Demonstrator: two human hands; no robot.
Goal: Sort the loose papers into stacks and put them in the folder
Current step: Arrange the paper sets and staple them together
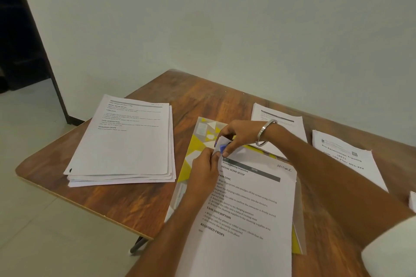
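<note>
Both forearms reach in from the bottom and meet over the top left corner of the printed white paper stack [247, 204], the one headed "Screen Cleaning Inspection". That stack lies on the yellow, grey and white patterned folder [198, 141], mid wooden table [135, 204].

The left hand [206, 167] rests low, fingers curled, pinching the sheet corner. The right hand [236, 135], steel bangle [265, 132] on the wrist, arches over from above, fingertips closed narrow on a small blue clip-like thing [222, 148] at that same corner, can't tell exactly what it is.

A thick white paper pile [126, 146] sits left of the folder, two more printed stacks [346, 159] off right.
</note>
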